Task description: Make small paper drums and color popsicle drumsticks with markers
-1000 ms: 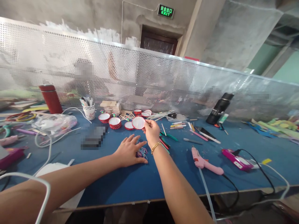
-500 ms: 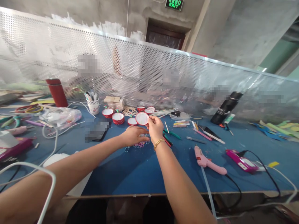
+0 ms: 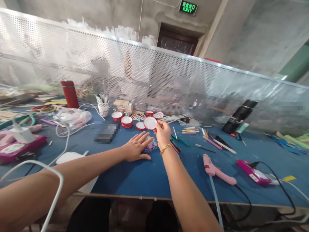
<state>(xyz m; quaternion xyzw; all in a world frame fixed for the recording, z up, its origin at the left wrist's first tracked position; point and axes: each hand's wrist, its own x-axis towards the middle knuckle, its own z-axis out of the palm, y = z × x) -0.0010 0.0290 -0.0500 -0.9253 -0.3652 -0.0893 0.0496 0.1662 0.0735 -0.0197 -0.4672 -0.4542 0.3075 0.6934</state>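
Note:
My right hand (image 3: 163, 133), wearing a gold bracelet, pinches the edge of a red-rimmed white paper cake cup (image 3: 150, 122). The cup is tilted so that its white round inside faces me. Palm down, my left hand (image 3: 136, 147) spreads its fingers low over the table, holding nothing. Beside its fingertips lies a tangle of coloured string (image 3: 151, 145), partly covered by the hand. More red cake cups stand behind in stacks, among them a tall stack (image 3: 126, 121) and a single-looking low one (image 3: 140, 126).
A pink glue gun (image 3: 218, 170) and a magenta power box (image 3: 253, 173) lie at right. Green-handled pliers (image 3: 181, 140), markers (image 3: 190, 130) and a black bottle (image 3: 239, 116) sit farther back. A phone (image 3: 107, 133) and a white cable (image 3: 61, 183) are at left. A perforated metal screen (image 3: 145, 74) borders the table.
My left hand has drawn back toward me and flattened out with fingers spread, uncovering more of the string. My right hand still holds the cake cup. The whole view has shifted slightly.

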